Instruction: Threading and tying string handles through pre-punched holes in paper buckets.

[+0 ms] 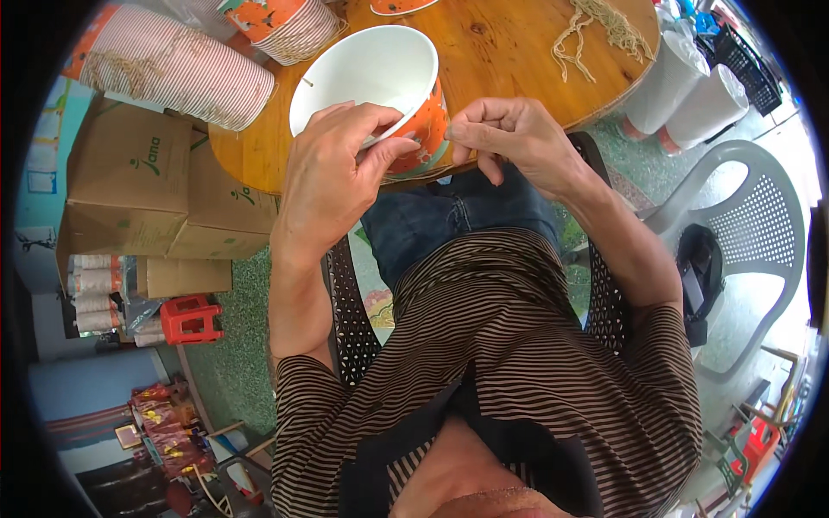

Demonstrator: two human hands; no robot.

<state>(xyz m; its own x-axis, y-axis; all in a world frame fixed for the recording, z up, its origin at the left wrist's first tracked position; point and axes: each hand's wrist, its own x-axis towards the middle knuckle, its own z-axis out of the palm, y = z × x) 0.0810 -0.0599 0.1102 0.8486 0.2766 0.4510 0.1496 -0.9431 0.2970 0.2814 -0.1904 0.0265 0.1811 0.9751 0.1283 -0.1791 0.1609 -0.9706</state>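
Observation:
A paper bucket [380, 73], white inside and orange with a dark print outside, lies tilted at the table's near edge, its mouth toward me. My left hand [332, 168] is closed on its near rim, with the thumb on the outer wall and the fingers over the inside. A short piece of cord [308, 82] pokes out of the inner wall at the left. Just right of the bucket, my right hand [509, 142] has thumb and forefinger pinched together close to the orange wall. What they pinch, if anything, is too small to make out.
A long stack of nested paper buckets [181, 69] lies at the left, beside a shorter stack [289, 30]. Loose tan cords [604, 34] lie on the wooden table [509, 52] at the far right. Cardboard boxes [129, 164] stand left; a grey plastic chair [751, 207] stands right.

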